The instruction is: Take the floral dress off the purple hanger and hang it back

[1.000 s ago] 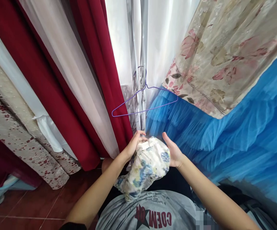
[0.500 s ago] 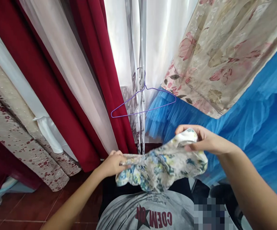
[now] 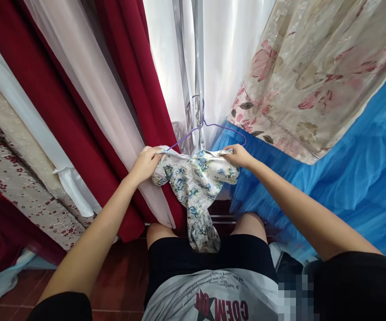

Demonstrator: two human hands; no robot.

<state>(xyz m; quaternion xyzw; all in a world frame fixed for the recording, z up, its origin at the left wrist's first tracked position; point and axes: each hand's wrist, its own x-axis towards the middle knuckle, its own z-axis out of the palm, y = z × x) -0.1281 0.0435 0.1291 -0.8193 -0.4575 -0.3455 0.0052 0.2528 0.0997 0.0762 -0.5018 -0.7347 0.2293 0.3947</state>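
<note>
A white blouse with blue and yellow flowers [image 3: 196, 178] hangs stretched between my two hands, its lower part dangling above my lap. My left hand [image 3: 146, 164] is closed on its upper left edge. At the upper right edge, my right hand [image 3: 239, 156] pinches the cloth, close to the right end of a purple hanger [image 3: 224, 126]. The hanger hangs from a metal stand [image 3: 197, 67] in front of me. Its left arm runs down to the blouse's top edge, and its bottom bar is hidden behind the cloth.
Long dark red drapes [image 3: 129, 67] and a pale pink cloth [image 3: 89, 76] hang at the left. On the right are a beige floral cloth [image 3: 300, 84] and a blue tulle skirt [image 3: 356, 178]. White fabric [image 3: 233, 49] hangs behind the stand. The floor has red tiles [image 3: 112, 276].
Both hands have moved forward and up to the hanger with the blouse. The blouse, bunched sideways before, is now spread by its upper edge and hangs down.
</note>
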